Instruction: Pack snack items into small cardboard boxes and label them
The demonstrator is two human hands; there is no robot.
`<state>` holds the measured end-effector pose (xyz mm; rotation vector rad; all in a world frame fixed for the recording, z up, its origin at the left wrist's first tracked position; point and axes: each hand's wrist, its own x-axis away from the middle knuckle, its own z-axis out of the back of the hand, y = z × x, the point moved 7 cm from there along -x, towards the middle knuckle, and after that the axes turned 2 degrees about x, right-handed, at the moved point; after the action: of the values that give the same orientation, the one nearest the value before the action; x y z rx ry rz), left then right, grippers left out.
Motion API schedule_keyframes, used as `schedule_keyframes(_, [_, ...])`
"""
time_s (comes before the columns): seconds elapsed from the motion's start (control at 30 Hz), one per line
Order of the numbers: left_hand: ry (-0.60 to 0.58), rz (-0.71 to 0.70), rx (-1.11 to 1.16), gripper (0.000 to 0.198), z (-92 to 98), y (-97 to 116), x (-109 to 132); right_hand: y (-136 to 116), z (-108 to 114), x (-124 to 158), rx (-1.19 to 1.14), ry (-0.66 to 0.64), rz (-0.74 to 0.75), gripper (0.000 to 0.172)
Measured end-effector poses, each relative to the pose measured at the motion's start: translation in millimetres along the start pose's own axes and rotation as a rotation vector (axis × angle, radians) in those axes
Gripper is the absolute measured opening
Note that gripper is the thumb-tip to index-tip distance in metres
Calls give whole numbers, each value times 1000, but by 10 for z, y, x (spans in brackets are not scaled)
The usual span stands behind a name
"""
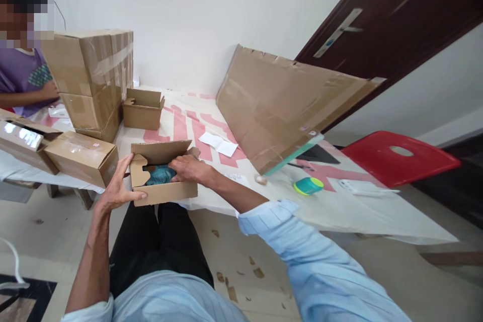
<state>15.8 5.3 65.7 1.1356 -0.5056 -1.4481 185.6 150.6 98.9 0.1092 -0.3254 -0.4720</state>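
Note:
A small open cardboard box [166,194] sits at the table's near edge, just above my lap, with its lid flap raised at the back. My left hand [116,186] grips its left end, the thumb lying along the front wall and the fingers at the far corner. Inside the box lies a crinkled blue bundle [160,174], its kind not clear. My right hand [188,168] reaches over the right end into the box, fingers curled onto the bundle's right part. The fingertips are partly hidden there.
Stacked taped cartons [94,75] and an open box [143,110] stand at the back left, closed boxes [83,153] nearer. A big cardboard sheet [283,105] leans at right. White paper [219,144], a teal-yellow roll [308,186], a red chair [400,158]. A person [22,75] sits left.

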Motion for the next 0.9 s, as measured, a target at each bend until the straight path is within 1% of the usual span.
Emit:
schedule_keyframes(0.1, [0, 13, 20, 126, 2, -29, -7, -54, 18, -116, -6, -44, 2, 39])
schedule_keyframes(0.3, [14, 32, 17, 125, 26, -67, -50, -52, -14, -255, -10, -51, 11, 23])
schedule_keyframes(0.37, [20, 38, 12, 125, 39, -70, -62, -26, -15, -258, -51, -13, 41, 15])
schedule_keyframes(0.43, [27, 53, 10, 126, 51, -84, -71, 18, 43, -230, -133, 84, 78, 16])
schedule_keyframes(0.53, [40, 76, 25, 126, 65, -128, -102, 164, 270, -84, -287, 312, 98, 15])
schedule_keyframes(0.6, [46, 81, 45, 125, 74, -172, -156, 314, 485, 99, -408, 467, 97, 14])
schedule_keyframes(0.67, [54, 82, 54, 127, 97, -229, -248, 485, 701, 322, -552, 585, 97, 16])
schedule_keyframes(0.7, [59, 83, 51, 129, 115, -262, -308, 571, 788, 429, -627, 614, 92, 17])
schedule_keyframes(0.77, [67, 87, 37, 131, 161, -323, -447, 734, 901, 609, -781, 625, 64, 21])
schedule_keyframes(0.83, [75, 102, 17, 129, 213, -359, -588, 875, 922, 727, -950, 604, 12, 26])
schedule_keyframes(0.9, [107, 111, -28, 121, 274, -327, -695, 974, 861, 782, -1127, 572, -37, 31])
